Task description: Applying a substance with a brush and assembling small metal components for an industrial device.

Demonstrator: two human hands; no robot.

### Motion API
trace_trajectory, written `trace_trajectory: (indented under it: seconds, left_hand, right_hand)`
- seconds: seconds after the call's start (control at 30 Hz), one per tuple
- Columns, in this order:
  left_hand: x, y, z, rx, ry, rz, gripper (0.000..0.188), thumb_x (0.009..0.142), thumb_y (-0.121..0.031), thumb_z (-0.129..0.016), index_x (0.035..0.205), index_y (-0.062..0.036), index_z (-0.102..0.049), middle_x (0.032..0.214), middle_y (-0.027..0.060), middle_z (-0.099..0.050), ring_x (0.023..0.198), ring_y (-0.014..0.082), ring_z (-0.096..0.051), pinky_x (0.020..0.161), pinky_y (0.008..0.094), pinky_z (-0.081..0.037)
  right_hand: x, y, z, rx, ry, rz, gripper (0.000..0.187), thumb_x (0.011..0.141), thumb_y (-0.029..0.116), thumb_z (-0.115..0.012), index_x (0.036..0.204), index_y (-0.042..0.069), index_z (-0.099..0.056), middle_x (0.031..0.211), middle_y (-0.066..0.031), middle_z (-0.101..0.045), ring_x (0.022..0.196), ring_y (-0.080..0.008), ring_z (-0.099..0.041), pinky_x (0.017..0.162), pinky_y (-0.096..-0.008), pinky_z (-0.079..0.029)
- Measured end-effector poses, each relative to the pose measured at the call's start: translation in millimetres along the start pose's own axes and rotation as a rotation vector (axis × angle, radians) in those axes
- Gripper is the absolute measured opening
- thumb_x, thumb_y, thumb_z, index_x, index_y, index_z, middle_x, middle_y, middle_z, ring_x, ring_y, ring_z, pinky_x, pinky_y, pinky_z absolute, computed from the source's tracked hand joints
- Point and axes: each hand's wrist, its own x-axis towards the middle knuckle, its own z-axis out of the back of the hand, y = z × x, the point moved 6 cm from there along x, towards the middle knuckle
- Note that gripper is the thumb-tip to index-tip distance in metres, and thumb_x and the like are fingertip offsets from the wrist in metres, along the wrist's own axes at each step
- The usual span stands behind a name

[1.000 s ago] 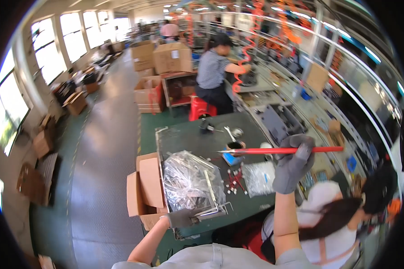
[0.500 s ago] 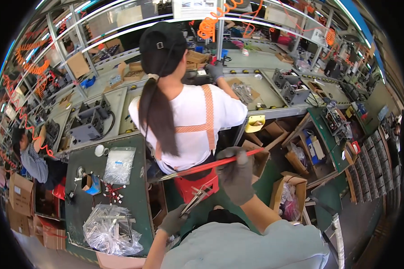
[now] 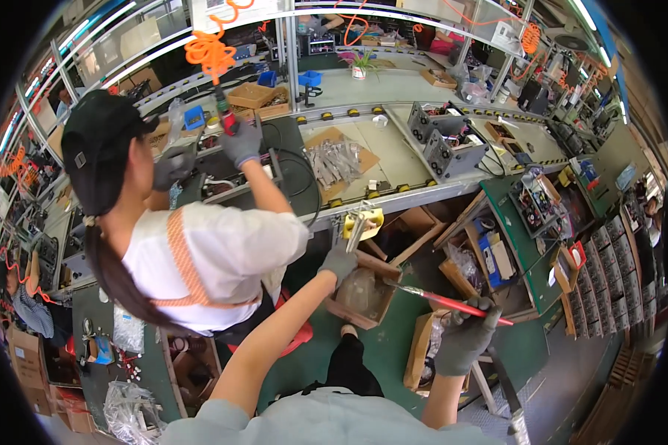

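Note:
My left hand reaches forward, its gloved fingers closed around thin silvery metal strips. The strips stand up in front of a small yellow holder on the bench edge; whether they touch it I cannot tell. At the right, my gloved right hand grips a long slim red-handled tool with a greyish tip pointing left. Below the bench, between my hands, sits an open cardboard box with clear plastic inside. A bag of flat metal parts lies on cardboard on the bench.
At the left, a co-worker in a black cap holds a red and dark power screwdriver over a metal case. Grey metal units stand along the bench. Another box and a green-topped table are at the right.
My view has turned right and closer to the bench. My left hand has carried the metal strips forward to the bench edge. My right hand, still holding the red-handled tool, has moved right.

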Motion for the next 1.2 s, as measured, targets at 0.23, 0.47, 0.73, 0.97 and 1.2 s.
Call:
trace_trajectory:
  seconds: [0.23,0.47,0.73,0.97,1.2]
  left_hand:
    - [218,-50,-23,0.065,-0.281,0.257,0.039,0.077,-0.012,-0.046,0.115,-0.0063,-0.050,0.104,0.0247,-0.057,0.096,0.0400,-0.055,0.081,0.0422,-0.045]
    - [326,-73,-32,-0.113,-0.209,0.261,0.072,0.072,-0.023,-0.064,0.131,-0.0002,-0.030,0.104,0.0258,-0.058,0.096,0.0345,-0.057,0.079,0.0374,-0.045]
    - [55,50,-132,0.646,-0.061,-0.448,0.019,0.080,-0.016,-0.049,0.091,-0.0048,-0.059,0.087,0.0137,-0.061,0.082,0.0283,-0.059,0.078,0.0382,-0.046]
    - [-215,187,44,0.195,-0.109,0.595,0.031,0.074,-0.026,-0.058,0.100,-0.0084,-0.063,0.099,0.0142,-0.063,0.094,0.0293,-0.059,0.079,0.0372,-0.046]
    - [-525,208,271,0.092,-1.199,0.907,0.025,0.078,-0.023,-0.054,0.093,-0.0046,-0.062,0.090,0.0180,-0.063,0.087,0.0336,-0.060,0.076,0.0381,-0.046]
  right_hand:
    - [136,11,65,-0.180,-0.216,0.054,0.032,0.089,0.040,-0.051,0.082,0.009,-0.048,0.071,-0.0019,-0.049,0.057,-0.0106,-0.044,0.054,-0.0212,-0.037]
    - [198,6,109,-0.146,-0.238,0.030,0.030,0.090,0.036,-0.050,0.084,0.007,-0.055,0.075,-0.0019,-0.053,0.056,-0.0112,-0.046,0.053,-0.0213,-0.041]
    - [216,-85,21,0.035,0.037,-0.256,0.026,0.091,0.031,-0.049,0.087,0.006,-0.053,0.078,-0.0038,-0.054,0.057,-0.0106,-0.046,0.051,-0.0214,-0.039]
    - [84,-151,-105,0.116,0.557,-0.699,0.027,0.091,0.030,-0.050,0.096,0.003,-0.053,0.083,-0.0065,-0.055,0.060,-0.0116,-0.046,0.052,-0.0234,-0.041]
    - [-176,-229,-168,0.126,0.839,-1.200,0.031,0.089,0.034,-0.051,0.092,0.003,-0.055,0.087,-0.0067,-0.060,0.063,-0.0133,-0.053,0.053,-0.0230,-0.046]
